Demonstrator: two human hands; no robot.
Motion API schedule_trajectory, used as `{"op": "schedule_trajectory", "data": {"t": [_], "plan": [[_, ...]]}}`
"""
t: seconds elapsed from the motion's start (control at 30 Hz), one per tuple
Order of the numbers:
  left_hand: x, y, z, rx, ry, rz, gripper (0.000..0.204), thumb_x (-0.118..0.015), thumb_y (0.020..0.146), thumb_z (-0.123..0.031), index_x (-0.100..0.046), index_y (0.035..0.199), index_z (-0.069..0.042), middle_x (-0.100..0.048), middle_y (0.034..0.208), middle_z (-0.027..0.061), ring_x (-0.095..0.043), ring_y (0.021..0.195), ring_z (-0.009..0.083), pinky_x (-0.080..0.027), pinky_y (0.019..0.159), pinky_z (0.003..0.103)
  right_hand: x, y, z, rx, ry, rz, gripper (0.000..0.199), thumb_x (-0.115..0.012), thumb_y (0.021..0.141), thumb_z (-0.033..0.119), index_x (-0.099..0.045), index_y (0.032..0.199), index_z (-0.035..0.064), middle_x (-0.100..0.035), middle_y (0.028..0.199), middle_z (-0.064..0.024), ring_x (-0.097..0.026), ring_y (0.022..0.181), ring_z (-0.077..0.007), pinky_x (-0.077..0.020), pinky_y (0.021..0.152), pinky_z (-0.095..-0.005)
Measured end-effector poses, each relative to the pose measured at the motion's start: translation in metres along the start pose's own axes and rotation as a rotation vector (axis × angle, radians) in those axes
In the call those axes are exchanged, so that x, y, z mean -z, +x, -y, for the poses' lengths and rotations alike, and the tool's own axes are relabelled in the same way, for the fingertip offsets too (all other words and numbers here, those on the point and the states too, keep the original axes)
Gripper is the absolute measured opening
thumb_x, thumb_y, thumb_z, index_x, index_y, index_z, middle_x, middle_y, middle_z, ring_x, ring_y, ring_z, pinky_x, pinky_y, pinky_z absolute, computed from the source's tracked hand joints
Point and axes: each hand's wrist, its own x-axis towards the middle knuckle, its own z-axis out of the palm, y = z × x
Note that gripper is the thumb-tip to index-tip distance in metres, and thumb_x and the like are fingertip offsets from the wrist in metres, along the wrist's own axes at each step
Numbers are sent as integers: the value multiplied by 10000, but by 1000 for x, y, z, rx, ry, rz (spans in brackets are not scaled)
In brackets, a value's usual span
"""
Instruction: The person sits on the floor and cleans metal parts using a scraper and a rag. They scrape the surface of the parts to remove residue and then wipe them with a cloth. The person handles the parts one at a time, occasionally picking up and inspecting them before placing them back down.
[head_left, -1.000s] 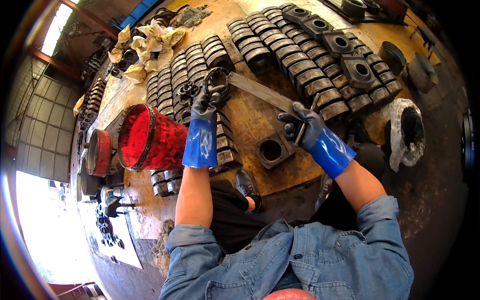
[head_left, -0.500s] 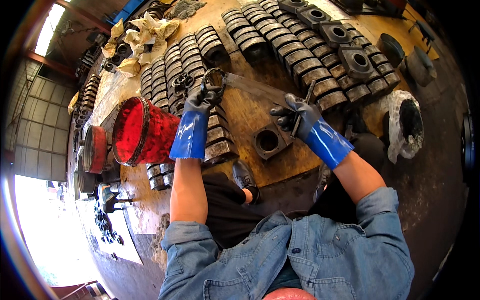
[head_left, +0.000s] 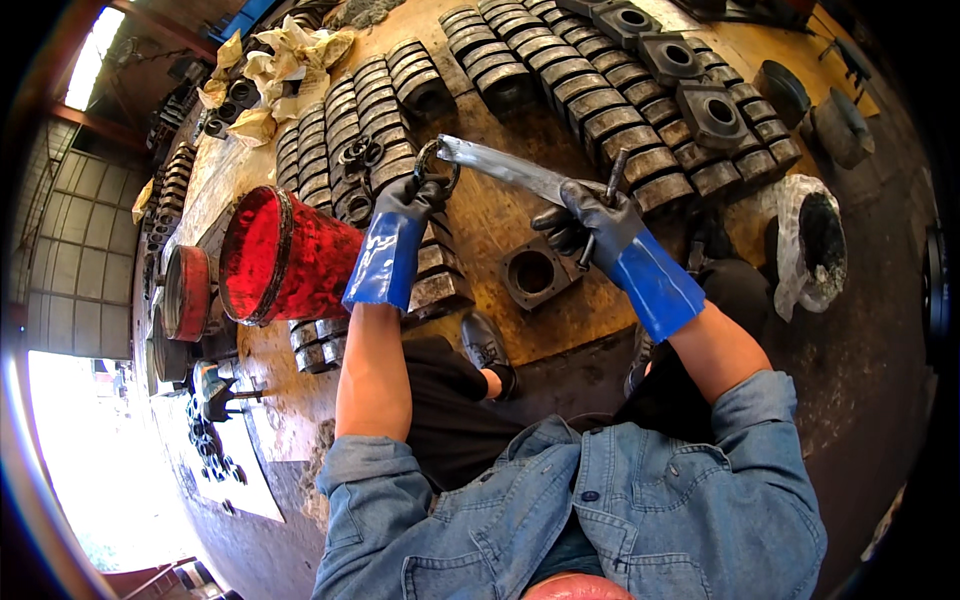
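My left hand (head_left: 410, 200), in a black and blue rubber glove, is closed round the lower part of a dark metal ring (head_left: 426, 158) held upright. In the same kind of glove, my right hand (head_left: 598, 222) grips a long flat grey metal bar tool (head_left: 510, 170). Its far tip meets or nearly meets the ring's right side; I cannot tell which. A thin dark rod (head_left: 618, 172) crosses the tool at my right hand, like a crossbar. Below the tool, a square block with a round hole (head_left: 533, 277) lies on the wooden board.
A red bucket (head_left: 322, 260) lies tilted beside my left forearm. Rows of half-round metal blocks (head_left: 590, 110) fill the board ahead, some topped by square holed blocks (head_left: 711, 113). Small rings (head_left: 362, 153) lie on the left rows. At right stands a plastic-lined container (head_left: 808, 245).
The flat bar was smeared by motion and now shows sharply, its outer end closer to the ring. My right hand has shifted slightly left; both hands keep their holds.
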Motion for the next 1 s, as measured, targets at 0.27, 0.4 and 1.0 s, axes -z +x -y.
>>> {"op": "schedule_trajectory", "data": {"t": [0.27,0.4,1.0], "plan": [[1,9,17,-2,168,-38,165,-652,910,-144,-717,987,-13,-661,792,-9,-553,712,71,-458,679,251,0,-6,-3,156,-413,133,358,-544,993,268,-587,1198,-23,-704,834,-81,-663,676,-114,-536,591,-254],[5,3,9,49,60,10,149,-635,904,-117,-718,989,-27,-667,787,-6,-546,696,74,-448,655,258,-2,-13,-2,291,-733,143,322,-565,983,250,-617,1130,-31,-619,808,-34,-602,701,-92,-509,647,-242],[9,18,39,-118,38,12,192,-639,924,-97,-700,1087,-17,-678,850,-4,-569,727,63,-457,642,222,26,17,-9,-162,192,152,436,-516,998,308,-524,1230,-61,-711,938,-198,-674,578,-182,-560,520,-272]]}}
